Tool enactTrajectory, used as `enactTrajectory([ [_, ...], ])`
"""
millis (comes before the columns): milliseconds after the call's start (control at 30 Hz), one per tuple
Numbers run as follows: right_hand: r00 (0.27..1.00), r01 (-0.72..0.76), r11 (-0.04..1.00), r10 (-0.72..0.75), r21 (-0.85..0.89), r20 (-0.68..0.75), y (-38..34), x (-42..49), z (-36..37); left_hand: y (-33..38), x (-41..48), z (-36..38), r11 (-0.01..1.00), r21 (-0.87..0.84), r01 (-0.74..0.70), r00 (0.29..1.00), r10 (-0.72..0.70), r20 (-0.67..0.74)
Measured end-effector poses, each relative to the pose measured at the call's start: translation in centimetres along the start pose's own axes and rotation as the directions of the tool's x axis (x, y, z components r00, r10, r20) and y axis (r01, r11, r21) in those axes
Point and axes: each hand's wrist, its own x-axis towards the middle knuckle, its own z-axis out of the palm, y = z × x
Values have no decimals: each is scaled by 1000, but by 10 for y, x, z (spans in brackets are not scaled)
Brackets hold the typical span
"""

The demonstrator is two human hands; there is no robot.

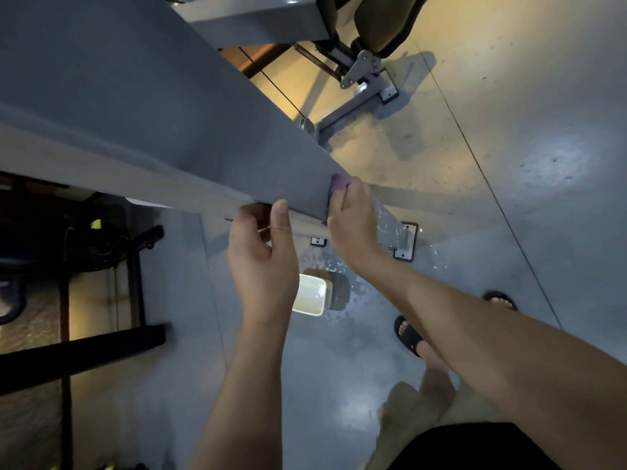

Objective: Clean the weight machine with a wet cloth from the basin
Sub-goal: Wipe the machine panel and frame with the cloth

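Observation:
A broad grey beam of the weight machine (176, 130) runs diagonally from upper left down to the middle. My right hand (353, 222) presses a small purple cloth (337, 183) against the beam's lower right edge, fingers curled round it. Most of the cloth is hidden by the beam and my fingers. My left hand (263, 252) grips the beam's lower edge just left of that, thumb on the face. A white basin (310, 295) stands on the floor below, partly behind my left wrist.
Water is splashed on the grey floor (373, 300) around the basin and the machine's bolted foot plates (405, 240). My sandalled feet (409, 335) stand to the right. A padded seat (383, 22) is at the top. Dark equipment frames (101, 347) fill the left.

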Motion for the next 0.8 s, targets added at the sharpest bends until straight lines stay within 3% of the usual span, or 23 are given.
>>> enactTrajectory([
  [67,985,171,985,-171,39,-8,-17,-1,2,2,-2,4,1000,-21,10,1000,-10,-20],
  [133,973,232,971,-233,52,10,-13,7,3,1,-5,9,999,-30,16,999,-17,-28],
  [200,1000,8,999,-9,49,22,15,23,4,-4,-6,13,999,-22,37,999,-37,-18],
  [267,953,-295,955,294,6,69,41,33,3,-10,-7,17,997,-24,72,997,-72,-8],
  [300,941,-332,943,332,-14,69,44,33,4,-13,-6,19,996,-26,85,996,-85,-1],
  [333,952,-300,954,301,-22,57,38,32,5,-15,-5,21,996,-27,90,996,-90,5],
  [400,994,-99,995,98,33,38,11,25,6,-19,-3,23,997,-18,77,997,-76,9],
  [467,992,121,988,-125,92,31,-7,20,6,-24,0,23,999,10,40,999,-40,15],
  [500,986,161,983,-165,85,34,-5,22,6,-26,2,23,1000,22,21,999,-21,25],
  [533,991,121,990,-124,65,41,5,26,5,-28,3,21,1000,27,9,999,-10,40],
  [633,972,-192,981,194,-31,136,35,34,-4,-30,4,20,1000,23,-2,998,0,64],
  [667,962,-222,973,229,-65,148,37,32,-6,-30,4,20,1000,22,-2,998,1,64],
  [800,994,24,999,-27,25,104,1,19,-2,-32,4,21,1000,23,-9,998,7,66],
])
